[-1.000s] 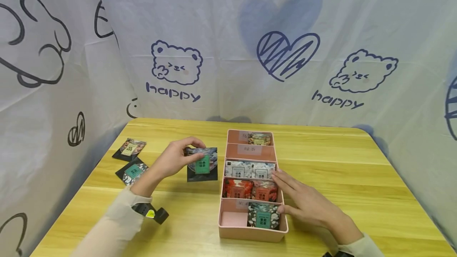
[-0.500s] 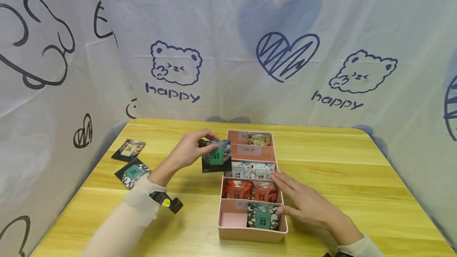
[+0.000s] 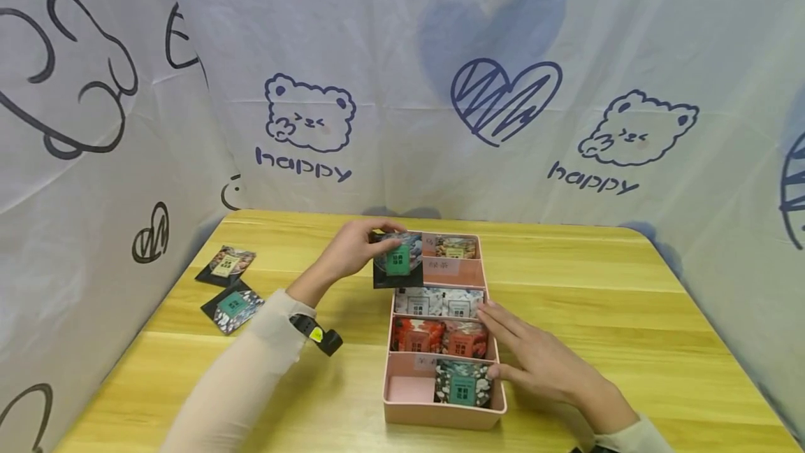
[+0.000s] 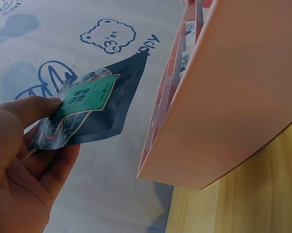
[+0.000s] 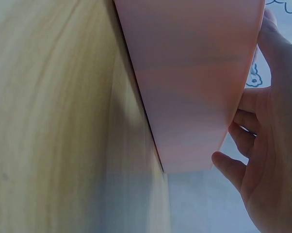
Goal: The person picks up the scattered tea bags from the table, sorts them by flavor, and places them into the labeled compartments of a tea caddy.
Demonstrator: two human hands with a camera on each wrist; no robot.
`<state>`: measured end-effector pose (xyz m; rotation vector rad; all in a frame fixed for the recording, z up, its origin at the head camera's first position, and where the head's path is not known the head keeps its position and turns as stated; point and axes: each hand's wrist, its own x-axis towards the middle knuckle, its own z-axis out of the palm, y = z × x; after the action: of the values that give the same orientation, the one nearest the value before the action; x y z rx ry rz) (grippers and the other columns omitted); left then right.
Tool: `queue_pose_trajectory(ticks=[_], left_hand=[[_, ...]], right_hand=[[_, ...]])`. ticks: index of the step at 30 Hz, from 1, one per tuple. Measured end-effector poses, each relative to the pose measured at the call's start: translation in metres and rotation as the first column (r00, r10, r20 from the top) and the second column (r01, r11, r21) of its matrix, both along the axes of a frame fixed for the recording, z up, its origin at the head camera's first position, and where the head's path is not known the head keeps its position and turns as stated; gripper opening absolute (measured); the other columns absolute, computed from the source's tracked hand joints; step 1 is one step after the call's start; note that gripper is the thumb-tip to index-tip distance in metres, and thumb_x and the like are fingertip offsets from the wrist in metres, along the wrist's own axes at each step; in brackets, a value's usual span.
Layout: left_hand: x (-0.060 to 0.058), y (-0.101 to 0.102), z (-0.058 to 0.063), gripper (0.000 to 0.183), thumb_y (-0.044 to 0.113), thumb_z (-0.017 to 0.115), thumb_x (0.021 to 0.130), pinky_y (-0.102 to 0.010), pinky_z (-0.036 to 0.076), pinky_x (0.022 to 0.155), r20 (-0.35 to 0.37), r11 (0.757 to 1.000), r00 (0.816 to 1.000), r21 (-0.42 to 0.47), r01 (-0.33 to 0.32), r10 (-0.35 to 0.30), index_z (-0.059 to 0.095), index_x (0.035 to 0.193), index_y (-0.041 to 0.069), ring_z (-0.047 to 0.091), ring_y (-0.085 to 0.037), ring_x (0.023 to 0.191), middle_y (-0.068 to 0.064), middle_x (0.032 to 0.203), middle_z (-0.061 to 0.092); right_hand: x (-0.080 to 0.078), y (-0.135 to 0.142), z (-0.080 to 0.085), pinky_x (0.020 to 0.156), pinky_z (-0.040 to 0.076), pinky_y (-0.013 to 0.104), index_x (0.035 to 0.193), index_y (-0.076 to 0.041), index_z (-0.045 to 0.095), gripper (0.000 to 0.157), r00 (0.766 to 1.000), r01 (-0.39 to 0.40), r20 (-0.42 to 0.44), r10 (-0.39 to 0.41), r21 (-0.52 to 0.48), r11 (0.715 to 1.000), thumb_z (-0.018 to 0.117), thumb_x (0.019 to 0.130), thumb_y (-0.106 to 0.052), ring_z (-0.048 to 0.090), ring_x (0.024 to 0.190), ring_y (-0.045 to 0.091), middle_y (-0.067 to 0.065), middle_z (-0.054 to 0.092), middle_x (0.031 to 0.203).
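My left hand (image 3: 349, 250) pinches a dark tea sachet (image 3: 398, 275) with a green label, thumb on its printed face. It is held over the left side of the pink divided box (image 3: 443, 416), overlapping the two rear compartments in the head view. In the left wrist view the sachet (image 4: 119, 104) is tilted and apart from the box wall (image 4: 233, 97). My right hand (image 3: 547, 362) rests at the box's right rim, its fingers fairly straight; the right wrist view shows the fingertips along that rim. White, red, green-labelled and yellow-labelled sachets stand in other compartments.
Two more dark sachets lie on the wooden table (image 3: 597, 285) at the left, one with a yellow label (image 3: 225, 265), the other with a green label (image 3: 233, 306). A white printed cloth (image 3: 402, 89) hangs behind the table.
My left hand has moved right and away from me with the tea sachet, from beside the box to over its rear left part. The right hand has stayed at the rim.
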<state>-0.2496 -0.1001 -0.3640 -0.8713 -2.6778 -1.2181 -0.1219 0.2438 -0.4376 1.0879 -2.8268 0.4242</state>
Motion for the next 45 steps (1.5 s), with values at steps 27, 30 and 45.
queue_pose_trajectory(ticks=[27,30,45], left_hand=[[-0.04,0.046,-0.007,0.025,0.026,0.062,0.098,-0.033,0.051,0.076,0.051,1.0,0.998,-0.012,0.022,-0.021,0.07,0.12,0.016,0.061,-0.016,0.101,-0.004,0.129,0.062],[-0.041,0.051,-0.009,0.024,0.026,0.062,0.098,-0.032,0.05,0.074,0.043,0.999,0.999,-0.021,0.032,-0.031,0.07,0.119,0.016,0.06,-0.016,0.1,-0.004,0.125,0.064],[-0.04,0.064,-0.028,0.015,0.023,0.062,0.098,-0.031,0.055,0.078,0.055,0.994,0.993,-0.029,0.102,-0.1,0.068,0.111,0.017,0.062,-0.016,0.096,0.0,0.105,0.066]], right_hand=[[0.0,0.0,0.0,0.097,0.047,0.053,0.156,-0.012,0.025,0.08,1.0,-0.002,-0.002,0.002,-0.003,1.0,0.06,0.094,-0.05,0.038,0.137,0.033,0.009,0.023,0.16],[0.0,0.0,0.0,0.097,0.047,0.052,0.156,-0.012,0.025,0.08,1.0,-0.001,-0.006,0.001,-0.001,1.0,0.059,0.094,-0.05,0.038,0.137,0.033,0.008,0.023,0.16],[0.0,0.0,0.0,0.099,0.045,0.052,0.156,-0.012,0.026,0.081,1.0,0.0,-0.003,0.0,-0.003,1.0,0.059,0.094,-0.051,0.037,0.138,0.033,0.009,0.024,0.16]])
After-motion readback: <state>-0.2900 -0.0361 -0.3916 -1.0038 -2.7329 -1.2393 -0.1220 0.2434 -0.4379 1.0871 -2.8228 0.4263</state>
